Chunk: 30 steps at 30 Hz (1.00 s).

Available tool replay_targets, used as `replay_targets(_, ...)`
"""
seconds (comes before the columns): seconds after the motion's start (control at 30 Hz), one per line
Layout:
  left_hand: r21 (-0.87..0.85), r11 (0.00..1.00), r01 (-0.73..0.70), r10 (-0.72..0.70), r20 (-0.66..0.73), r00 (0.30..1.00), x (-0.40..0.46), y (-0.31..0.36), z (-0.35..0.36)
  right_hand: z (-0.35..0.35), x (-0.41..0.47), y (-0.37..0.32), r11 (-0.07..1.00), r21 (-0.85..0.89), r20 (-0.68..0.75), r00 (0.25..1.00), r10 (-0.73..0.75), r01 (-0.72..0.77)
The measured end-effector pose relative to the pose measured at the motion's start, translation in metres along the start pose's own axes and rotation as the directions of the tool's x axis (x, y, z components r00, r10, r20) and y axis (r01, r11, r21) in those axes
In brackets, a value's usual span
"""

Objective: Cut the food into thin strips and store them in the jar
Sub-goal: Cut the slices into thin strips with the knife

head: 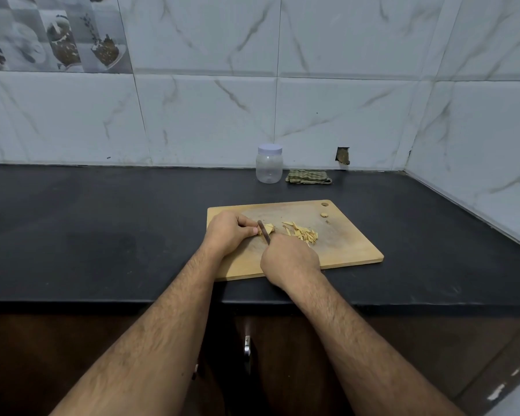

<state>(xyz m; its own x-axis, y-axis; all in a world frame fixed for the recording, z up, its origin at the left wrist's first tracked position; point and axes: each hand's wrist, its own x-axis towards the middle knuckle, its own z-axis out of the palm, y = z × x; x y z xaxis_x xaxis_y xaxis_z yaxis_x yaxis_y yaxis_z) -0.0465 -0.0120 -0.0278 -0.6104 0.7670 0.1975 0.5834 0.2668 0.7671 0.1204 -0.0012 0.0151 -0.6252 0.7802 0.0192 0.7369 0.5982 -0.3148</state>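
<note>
On a wooden cutting board (351, 250), the left hand (227, 232) curls its fingers down over a small pale piece of food (268, 228), pinning it to the board with the fingertips tucked back. Just to the right of those fingertips the knife (264, 232) stands with its narrow blade against the piece, tip pointing away from the person. The right hand (288, 261) wraps around the knife's handle, which is hidden inside the closed fist; only the blade shows above the knuckles.

Just beyond the right hand's knuckles, and to the right of the blade, lies a loose pile of cut strips (302, 232), thin and yellowish, scattered over the middle of the board. Farther right of the pile, near the board's far right corner, sit a couple of small round offcuts (324, 214), close to the board's hanging hole.

The jar (269, 163), clear plastic with a white screw lid in place, stands upright well beyond the gripped knife, close to the tiled wall (342, 109); nothing can be seen inside it. Just to the right of the jar lies a folded green checked cloth (309, 177), near it but apart from it.

The board rests on a dark stone countertop (102, 229), its near edge close to the counter's front edge. Both bare forearms reach in from below, over dark cabinet fronts.
</note>
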Motion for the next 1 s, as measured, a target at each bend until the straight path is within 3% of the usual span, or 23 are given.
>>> replay_targets(1.0, 0.033, 0.999, 0.000, 0.001, -0.037, 0.999, -0.005, 0.004, 0.002, -0.010, 0.008, -0.004, 0.996, -0.082, 0.060, 0.998, -0.017, 0.022)
